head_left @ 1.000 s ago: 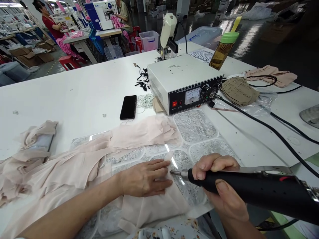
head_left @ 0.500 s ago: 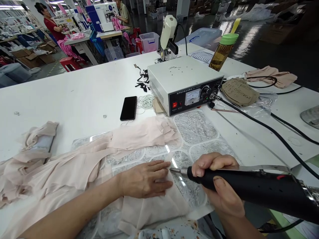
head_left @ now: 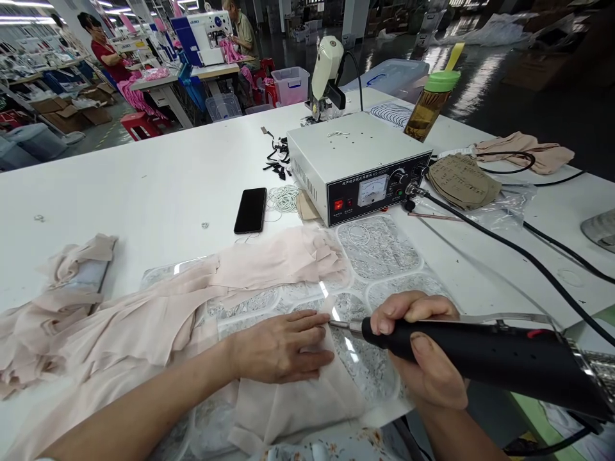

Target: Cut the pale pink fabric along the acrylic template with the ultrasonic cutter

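My left hand (head_left: 283,347) lies flat with its fingers stretched out, pressing down a pale pink fabric piece (head_left: 298,410). My right hand (head_left: 423,358) is wrapped around the black body of a handheld ultrasonic welder (head_left: 475,349). The welder's metal tip (head_left: 342,325) points left and meets the fabric's edge beside my left fingertips; I cannot tell how firmly it touches. Beneath the fabric is a clear patterned plastic mat (head_left: 379,246). More pale pink fabric (head_left: 273,259) is spread behind my left hand, and a bunched heap (head_left: 52,314) lies to the left.
Behind the mat stands a control box (head_left: 360,153) with a black cable (head_left: 509,246) running right. A phone (head_left: 250,210) and coiled cord (head_left: 284,198) lie left of it. Brown card patterns (head_left: 464,181) and a green-lidded bottle (head_left: 432,105) are at right. Co-workers sit at sewing machines beyond.
The view has shifted very slightly. The welder's rear end sits a little lower, while its tip stays by my left fingertips. My left hand keeps its place on the fabric.
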Tool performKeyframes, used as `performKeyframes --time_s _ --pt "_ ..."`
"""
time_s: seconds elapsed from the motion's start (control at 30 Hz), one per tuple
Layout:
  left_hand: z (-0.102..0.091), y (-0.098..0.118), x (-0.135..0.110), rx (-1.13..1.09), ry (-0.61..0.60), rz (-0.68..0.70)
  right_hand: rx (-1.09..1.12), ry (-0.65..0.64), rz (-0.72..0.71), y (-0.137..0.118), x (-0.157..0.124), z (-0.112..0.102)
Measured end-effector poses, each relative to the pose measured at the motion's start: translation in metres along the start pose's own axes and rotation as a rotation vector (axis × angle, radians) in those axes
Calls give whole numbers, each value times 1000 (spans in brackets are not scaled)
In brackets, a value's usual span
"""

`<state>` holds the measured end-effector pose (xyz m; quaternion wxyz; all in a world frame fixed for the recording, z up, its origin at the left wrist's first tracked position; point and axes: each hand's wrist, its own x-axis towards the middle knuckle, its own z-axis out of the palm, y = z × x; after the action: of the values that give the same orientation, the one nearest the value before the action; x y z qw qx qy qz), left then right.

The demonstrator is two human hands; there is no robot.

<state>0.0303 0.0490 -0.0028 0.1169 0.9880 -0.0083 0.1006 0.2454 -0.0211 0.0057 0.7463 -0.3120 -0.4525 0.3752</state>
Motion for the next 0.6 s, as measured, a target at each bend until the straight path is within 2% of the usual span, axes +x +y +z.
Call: performKeyframes --time_s 0.13,0.3,0.4,0.47,0.6 --pt "0 2 -1 -18 -3 -15 6 23 14 1 0 -2" --pt "0 6 -6 -52 -4 -80 21 189 33 -4 -2 -8" --pt "-4 15 -13 -26 36 -141 30 286 29 -9 -2 -14" --pt "-8 27 -19 0 83 -226 36 357 27 -11 -2 -20" --pt "-10 59 -38 94 184 -517 28 483 8 -11 -3 -40"
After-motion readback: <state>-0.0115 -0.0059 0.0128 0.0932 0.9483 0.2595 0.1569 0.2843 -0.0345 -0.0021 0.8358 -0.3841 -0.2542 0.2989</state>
